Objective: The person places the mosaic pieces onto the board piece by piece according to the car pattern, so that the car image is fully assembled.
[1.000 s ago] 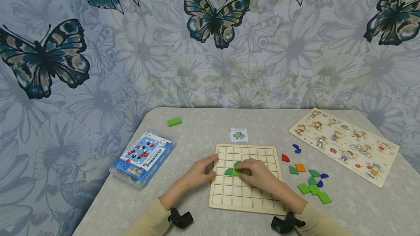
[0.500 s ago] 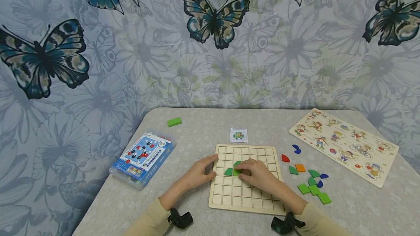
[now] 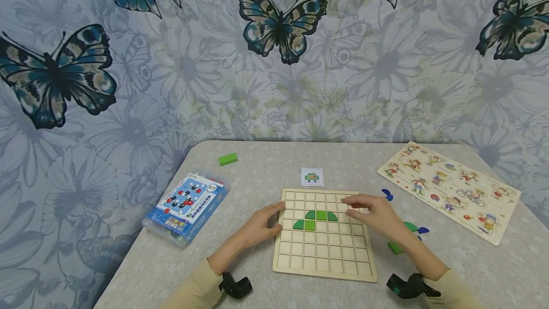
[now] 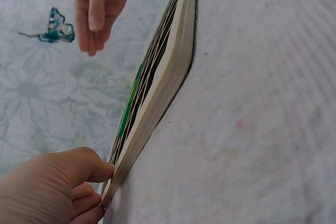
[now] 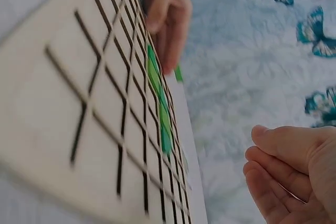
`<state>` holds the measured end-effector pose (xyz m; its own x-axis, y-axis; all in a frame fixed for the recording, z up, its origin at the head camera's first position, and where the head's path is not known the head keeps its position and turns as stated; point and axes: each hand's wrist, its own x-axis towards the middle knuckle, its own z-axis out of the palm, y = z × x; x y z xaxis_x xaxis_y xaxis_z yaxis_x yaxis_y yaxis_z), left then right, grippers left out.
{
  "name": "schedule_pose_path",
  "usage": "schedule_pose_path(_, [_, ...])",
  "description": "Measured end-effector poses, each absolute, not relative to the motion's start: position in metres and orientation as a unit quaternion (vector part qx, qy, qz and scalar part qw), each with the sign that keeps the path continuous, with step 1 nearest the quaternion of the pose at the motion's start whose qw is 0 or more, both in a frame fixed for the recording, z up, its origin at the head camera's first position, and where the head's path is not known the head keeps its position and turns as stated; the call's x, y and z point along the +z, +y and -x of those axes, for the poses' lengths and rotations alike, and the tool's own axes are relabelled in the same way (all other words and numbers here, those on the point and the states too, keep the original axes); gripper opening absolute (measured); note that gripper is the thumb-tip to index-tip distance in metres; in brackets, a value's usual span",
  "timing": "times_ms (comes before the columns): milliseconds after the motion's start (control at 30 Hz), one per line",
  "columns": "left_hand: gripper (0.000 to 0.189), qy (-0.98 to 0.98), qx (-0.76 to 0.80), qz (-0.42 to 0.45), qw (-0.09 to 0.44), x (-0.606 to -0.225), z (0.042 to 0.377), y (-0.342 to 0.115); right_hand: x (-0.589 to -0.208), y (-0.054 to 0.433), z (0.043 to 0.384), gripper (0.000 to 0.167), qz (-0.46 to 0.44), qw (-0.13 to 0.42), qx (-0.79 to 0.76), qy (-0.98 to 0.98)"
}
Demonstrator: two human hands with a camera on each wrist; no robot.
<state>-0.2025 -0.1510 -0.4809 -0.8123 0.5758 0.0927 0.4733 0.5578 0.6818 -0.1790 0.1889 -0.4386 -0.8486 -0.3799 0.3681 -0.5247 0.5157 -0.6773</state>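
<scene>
On the gridded wooden board [image 3: 323,252] lie a light green square [image 3: 320,215], a dark green quarter-circle [image 3: 332,216] to its right and another quarter-circle [image 3: 310,214] to its left. Below them sit a second quarter-circle piece [image 3: 299,224] and a second green square [image 3: 310,225]. My left hand [image 3: 260,224] touches the board's left edge with thumb and fingertips, its fingers extended. Above the board's upper right part hovers my right hand [image 3: 377,214], thumb and fingers apart; nothing shows between them in the right wrist view [image 5: 294,171].
A small picture card [image 3: 312,177] lies behind the board. To the right are blue pieces [image 3: 387,194] and green pieces [image 3: 411,226], partly hidden by the right arm. A picture board [image 3: 450,190] lies far right, a blue-labelled box [image 3: 186,209] left, a green block [image 3: 228,159] behind.
My right hand has let go of the pieces and moved right, uncovering the upper square and right quarter-circle. It now hides several loose pieces. My left hand stays at the edge.
</scene>
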Motion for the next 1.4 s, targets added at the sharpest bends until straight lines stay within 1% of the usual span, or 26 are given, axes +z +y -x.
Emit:
schedule_pose_path(67, [0.062, 0.879, 0.364, -0.302, 0.067, -0.481, 0.203, -0.151, -0.439, 0.207, 0.178, 0.029, -0.242, 0.099, 0.405, -0.876])
schedule_pose_path(233, [0.061, 0.875, 0.366, -0.311, 0.060, -0.481, 0.203, -0.152, -0.443, 0.247, 0.173, 0.031, -0.190, 0.091, 0.392, -0.896])
schedule_pose_path(333, [0.061, 0.875, 0.365, -0.313, 0.060, -0.482, 0.203, -0.153, -0.447, 0.262, 0.168, 0.031, -0.169, 0.088, 0.373, -0.908])
schedule_pose_path(467, [0.061, 0.875, 0.368, -0.309, 0.062, -0.482, 0.203, -0.153, -0.453, 0.274, 0.165, 0.030, -0.164, 0.095, 0.346, -0.919])
schedule_pose_path(733, [0.062, 0.877, 0.368, -0.304, 0.062, -0.480, 0.202, -0.152, -0.467, 0.286, 0.164, 0.032, -0.181, 0.090, 0.279, -0.939])
schedule_pose_path(967, [0.062, 0.881, 0.362, -0.296, 0.070, -0.479, 0.202, -0.150, -0.472, 0.290, 0.163, 0.032, -0.189, 0.120, 0.264, -0.938])
schedule_pose_path(1067, [0.062, 0.882, 0.362, -0.296, 0.068, -0.478, 0.202, -0.150, -0.473, 0.290, 0.163, 0.031, -0.183, 0.120, 0.268, -0.938])
schedule_pose_path(1233, [0.061, 0.878, 0.370, -0.298, 0.064, -0.477, 0.201, -0.150, -0.468, 0.287, 0.162, 0.027, -0.157, 0.100, 0.302, -0.935])
schedule_pose_path(1400, [0.061, 0.875, 0.376, -0.299, 0.066, -0.477, 0.201, -0.150, -0.458, 0.279, 0.162, 0.029, -0.152, 0.114, 0.331, -0.924])
